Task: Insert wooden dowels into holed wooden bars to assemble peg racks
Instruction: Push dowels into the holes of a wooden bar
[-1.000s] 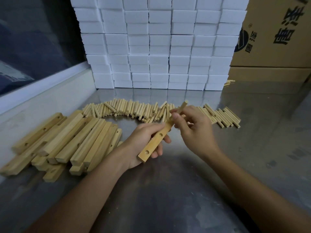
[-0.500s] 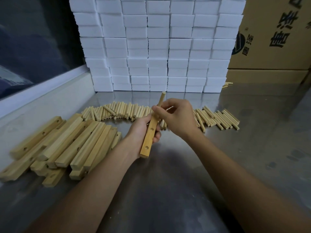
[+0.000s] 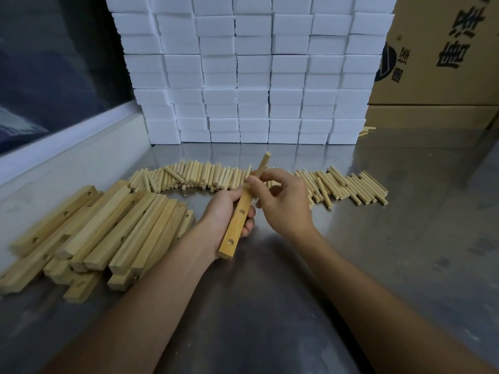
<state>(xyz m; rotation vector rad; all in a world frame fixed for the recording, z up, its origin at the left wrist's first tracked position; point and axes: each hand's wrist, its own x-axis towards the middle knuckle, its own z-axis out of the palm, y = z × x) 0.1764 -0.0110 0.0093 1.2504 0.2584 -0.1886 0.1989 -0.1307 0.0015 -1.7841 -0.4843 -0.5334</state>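
My left hand grips a holed wooden bar at its middle, the bar tilted with its near end low; two empty holes show on its lower half. My right hand pinches a wooden dowel at the bar's upper end, and the dowel sticks up and away past my fingers. My fingers hide where the dowel meets the bar. A long row of loose dowels lies across the metal table behind my hands. A pile of holed bars lies to the left.
A wall of stacked white foam blocks stands at the back. Cardboard boxes sit at the back right. A white ledge runs along the left. The steel tabletop stretches to the right and front.
The bar swung from a flatter slant to a steeper one. My right hand brought the dowel onto the bar's upper end and still pinches it there.
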